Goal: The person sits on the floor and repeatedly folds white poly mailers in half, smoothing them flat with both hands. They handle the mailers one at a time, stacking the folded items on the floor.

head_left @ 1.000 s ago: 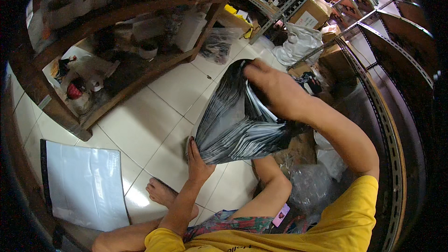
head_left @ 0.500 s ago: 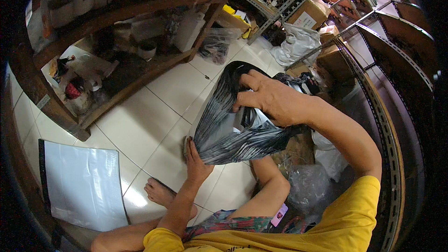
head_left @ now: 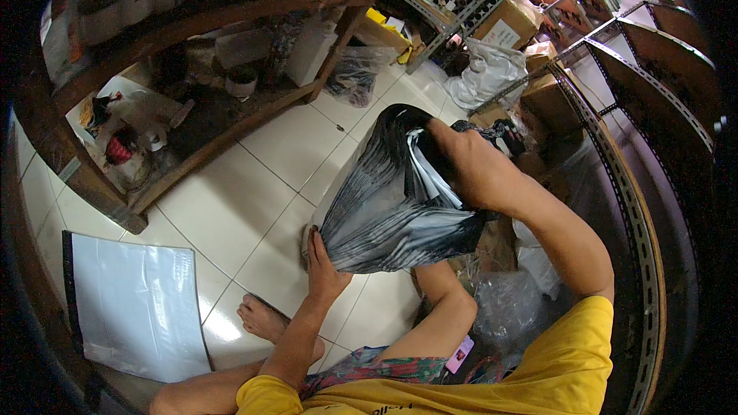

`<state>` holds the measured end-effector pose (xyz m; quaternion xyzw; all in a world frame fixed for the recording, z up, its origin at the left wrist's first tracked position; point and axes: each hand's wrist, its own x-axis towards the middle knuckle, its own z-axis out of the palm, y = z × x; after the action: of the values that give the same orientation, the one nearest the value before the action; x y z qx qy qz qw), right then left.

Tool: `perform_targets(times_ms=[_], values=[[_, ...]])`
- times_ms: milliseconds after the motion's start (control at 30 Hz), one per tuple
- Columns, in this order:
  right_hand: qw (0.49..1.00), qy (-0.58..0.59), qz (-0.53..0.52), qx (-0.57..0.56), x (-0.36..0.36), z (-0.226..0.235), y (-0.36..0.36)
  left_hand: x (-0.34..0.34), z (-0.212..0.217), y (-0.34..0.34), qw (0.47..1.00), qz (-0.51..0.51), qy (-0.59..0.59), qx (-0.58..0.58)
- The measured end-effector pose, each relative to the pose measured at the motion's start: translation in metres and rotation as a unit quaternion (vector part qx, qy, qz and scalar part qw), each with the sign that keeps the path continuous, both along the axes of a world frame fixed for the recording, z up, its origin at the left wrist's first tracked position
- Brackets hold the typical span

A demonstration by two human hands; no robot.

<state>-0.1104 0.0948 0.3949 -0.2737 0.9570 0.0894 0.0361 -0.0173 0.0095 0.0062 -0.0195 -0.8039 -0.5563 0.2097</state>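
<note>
Black mailer bags, a thick stack, are standing on the tiled floor mid-scene. Left hand is pinching the near corner; right hand is seemingly curling its fingers into the top, separating one. Peeling it free needs steady bracing.

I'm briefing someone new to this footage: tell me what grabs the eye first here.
A thick stack of dark grey plastic mailer bags fills the centre, stood on end on the white tiled floor. The left hand grips its bottom edge while the right hand digs into the top. At lower left a single white mailer bag lies flat, with cluttered wooden shelves above.
</note>
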Motion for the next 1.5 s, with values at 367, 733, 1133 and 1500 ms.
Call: perform_targets(times_ms=[367, 733, 1133, 1500], values=[[0.983, 0.055, 0.102, -0.140, -0.016, 0.002, -0.012, -0.005, -0.002, -0.004, 1.000, -0.006, -0.019, 0.012], [0.950, 0.156, 0.162, -0.218, -0.009, -0.009, -0.001, -0.001, -0.002, -0.003, 1.000, 0.007, 0.009, -0.019], [0.944, 0.168, 0.173, -0.224, -0.004, -0.011, 0.001, -0.003, 0.001, -0.004, 1.000, -0.008, 0.004, -0.007], [0.978, -0.005, 0.199, -0.064, 0.021, 0.022, -0.011, -0.003, -0.001, -0.004, 1.000, 0.023, 0.009, -0.020]])
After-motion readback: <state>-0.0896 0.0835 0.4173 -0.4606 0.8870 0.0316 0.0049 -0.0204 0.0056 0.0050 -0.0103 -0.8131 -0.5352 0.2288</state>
